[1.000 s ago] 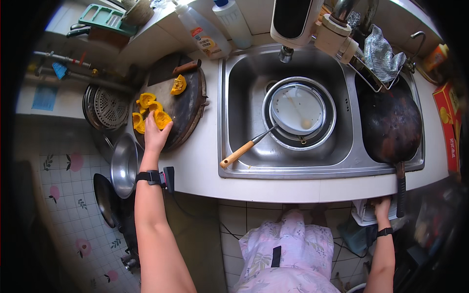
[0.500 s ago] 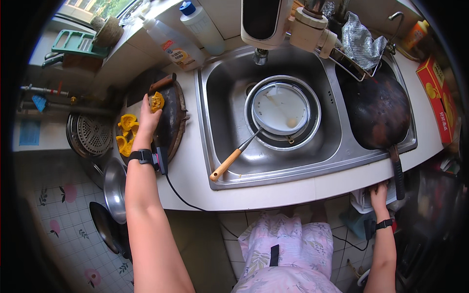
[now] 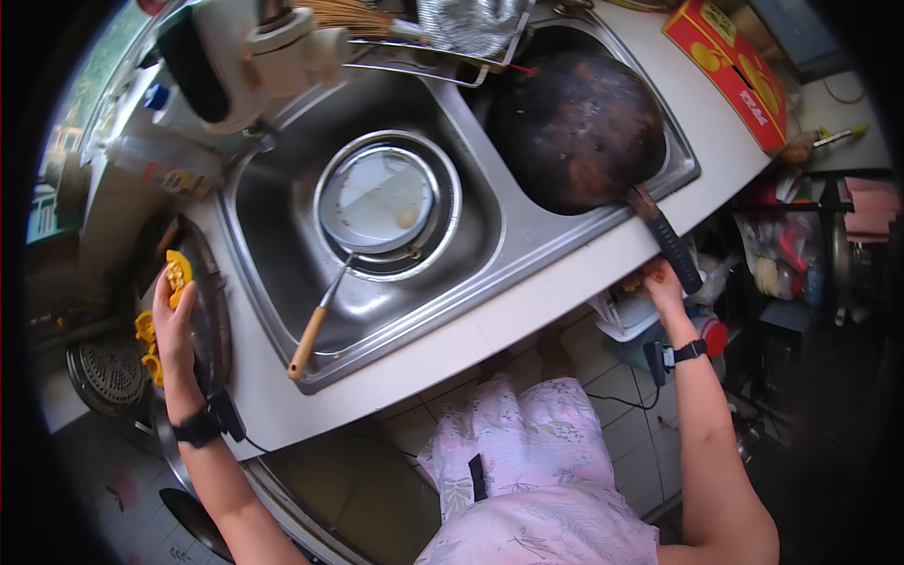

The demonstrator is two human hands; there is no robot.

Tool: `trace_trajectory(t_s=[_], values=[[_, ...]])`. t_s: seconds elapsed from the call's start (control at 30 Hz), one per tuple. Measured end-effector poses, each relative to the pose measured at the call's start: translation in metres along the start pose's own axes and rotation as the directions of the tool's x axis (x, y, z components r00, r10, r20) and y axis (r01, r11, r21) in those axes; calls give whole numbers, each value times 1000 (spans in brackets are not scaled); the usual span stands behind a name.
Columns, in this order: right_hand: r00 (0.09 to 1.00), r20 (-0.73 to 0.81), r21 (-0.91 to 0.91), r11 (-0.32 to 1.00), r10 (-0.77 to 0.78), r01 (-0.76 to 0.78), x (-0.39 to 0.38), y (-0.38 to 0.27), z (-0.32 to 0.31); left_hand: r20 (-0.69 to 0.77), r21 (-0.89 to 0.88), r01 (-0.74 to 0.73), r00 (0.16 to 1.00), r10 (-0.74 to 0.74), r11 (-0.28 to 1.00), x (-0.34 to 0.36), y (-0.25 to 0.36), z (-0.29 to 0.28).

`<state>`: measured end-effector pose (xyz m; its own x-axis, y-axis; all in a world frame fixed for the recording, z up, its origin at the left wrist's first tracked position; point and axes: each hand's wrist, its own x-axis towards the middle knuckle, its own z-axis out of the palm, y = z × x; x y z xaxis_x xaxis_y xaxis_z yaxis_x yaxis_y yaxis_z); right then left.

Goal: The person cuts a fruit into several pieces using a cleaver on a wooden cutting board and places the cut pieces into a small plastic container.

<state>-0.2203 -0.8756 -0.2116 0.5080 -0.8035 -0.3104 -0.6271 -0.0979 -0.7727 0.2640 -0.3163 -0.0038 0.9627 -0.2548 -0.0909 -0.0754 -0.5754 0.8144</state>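
My left hand holds a piece of yellow pumpkin, its seedy inside showing, above a dark round cutting board. More cut pumpkin pieces lie beside that hand on the board. Low on the right, below the counter edge, my right hand reaches to a white container with scraps in it. The wok handle hangs close by, and the right fingertips are too hidden to tell what they touch.
A metal sink holds a bowl with a strainer in it, its wooden handle pointing toward me. A blackened wok lies upside down over the right basin. A red box stands at the back right.
The view has swung to the right, bringing the container below the counter further into sight. My left hand still holds the pumpkin piece, now raised from the board. My right hand stays by the container.
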Motion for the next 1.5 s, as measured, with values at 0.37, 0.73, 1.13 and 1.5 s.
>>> trace_trajectory(t_s=[0.37, 0.73, 1.13, 1.5], values=[[977, 215, 262, 963, 2, -60, -14, -47, -13, 854, -428, 331, 453, 256, 841, -225, 159, 280], [861, 363, 233, 930, -356, 286, -22, -82, -31, 827, -206, 216, 559, 53, 954, -254, 142, 472], [672, 408, 167, 774, -618, 611, 4, -65, -33, 851, -399, 819, 498, -167, 412, -268, 173, 510], [667, 420, 366, 788, -615, 496, 1, -75, -23, 831, -493, 851, 399, -388, -179, -280, 185, 542]])
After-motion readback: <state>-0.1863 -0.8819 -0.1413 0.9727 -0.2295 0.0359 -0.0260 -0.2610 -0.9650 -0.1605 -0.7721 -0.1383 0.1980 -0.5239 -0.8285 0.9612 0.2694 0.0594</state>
